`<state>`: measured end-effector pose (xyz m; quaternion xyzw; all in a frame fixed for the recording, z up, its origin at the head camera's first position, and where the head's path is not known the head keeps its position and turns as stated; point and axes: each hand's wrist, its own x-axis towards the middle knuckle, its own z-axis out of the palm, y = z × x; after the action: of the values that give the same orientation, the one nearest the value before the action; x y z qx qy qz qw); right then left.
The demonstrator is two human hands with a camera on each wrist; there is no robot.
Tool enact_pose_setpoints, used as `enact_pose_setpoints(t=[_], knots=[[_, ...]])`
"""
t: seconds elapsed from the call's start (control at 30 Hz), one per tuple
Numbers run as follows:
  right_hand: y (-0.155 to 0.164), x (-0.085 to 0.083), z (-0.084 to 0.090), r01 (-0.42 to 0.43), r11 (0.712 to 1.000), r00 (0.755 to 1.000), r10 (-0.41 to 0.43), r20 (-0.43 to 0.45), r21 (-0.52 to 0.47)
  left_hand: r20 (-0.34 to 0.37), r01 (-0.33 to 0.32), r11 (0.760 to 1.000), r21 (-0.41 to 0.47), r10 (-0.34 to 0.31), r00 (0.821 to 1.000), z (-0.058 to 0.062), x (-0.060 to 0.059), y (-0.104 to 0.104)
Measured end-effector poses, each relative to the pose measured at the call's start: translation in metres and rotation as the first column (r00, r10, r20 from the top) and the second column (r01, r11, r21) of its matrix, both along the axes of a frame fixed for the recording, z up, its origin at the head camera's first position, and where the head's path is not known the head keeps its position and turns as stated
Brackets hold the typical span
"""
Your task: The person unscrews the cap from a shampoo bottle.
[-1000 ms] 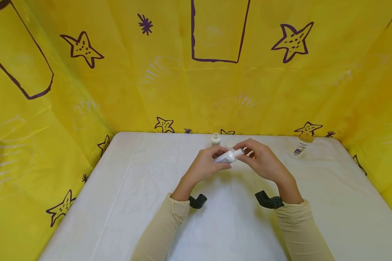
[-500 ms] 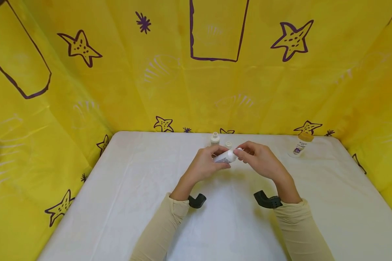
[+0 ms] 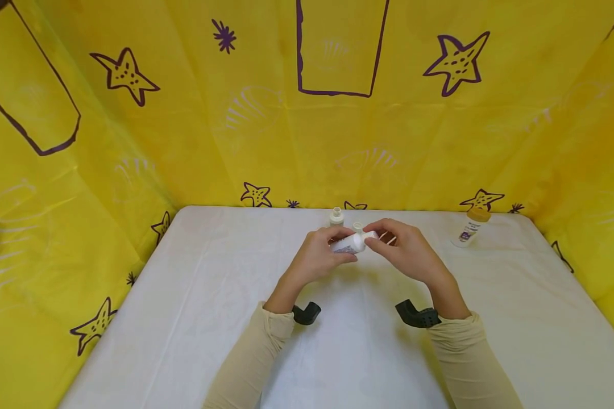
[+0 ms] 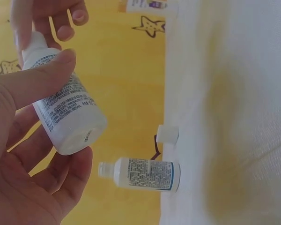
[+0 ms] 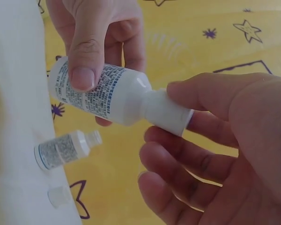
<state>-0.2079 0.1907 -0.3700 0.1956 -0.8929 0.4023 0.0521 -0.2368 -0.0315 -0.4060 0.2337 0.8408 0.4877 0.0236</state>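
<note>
Gripping bottle (image 3: 350,244), pinching cap (image 5: 171,115)

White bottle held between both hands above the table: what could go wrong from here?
1. The white bottle lies tilted in the left hand while the right hand pinches its cap; if the cap comes off, contents may spill on the table.
2. An uncapped bottle and a loose cap stand just behind; a slip could topple them.

Yellow sheeting (image 3: 184,142) printed with purple starfish walls a white-covered table (image 3: 184,318) on 3 sides.
</note>
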Motion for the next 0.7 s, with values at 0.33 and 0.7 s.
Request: enact_pose_setpoints(t=[0.33,0.7], knots=[[0.0,0.0,0.0002,0.0,1.0,0.998,-0.002,-0.06,-0.031,-0.024,-0.006,1.0,0.014,0.006,1.0,-0.0026,-0.0032,-0.0034],[0.0024,-0.0097,-0.007,0.076,0.994,0.995,-0.071,0.063,-0.075,0.013,-0.136,0.989,0.059,0.136,0.991,-0.0013,-0.0052,-0.0058]])
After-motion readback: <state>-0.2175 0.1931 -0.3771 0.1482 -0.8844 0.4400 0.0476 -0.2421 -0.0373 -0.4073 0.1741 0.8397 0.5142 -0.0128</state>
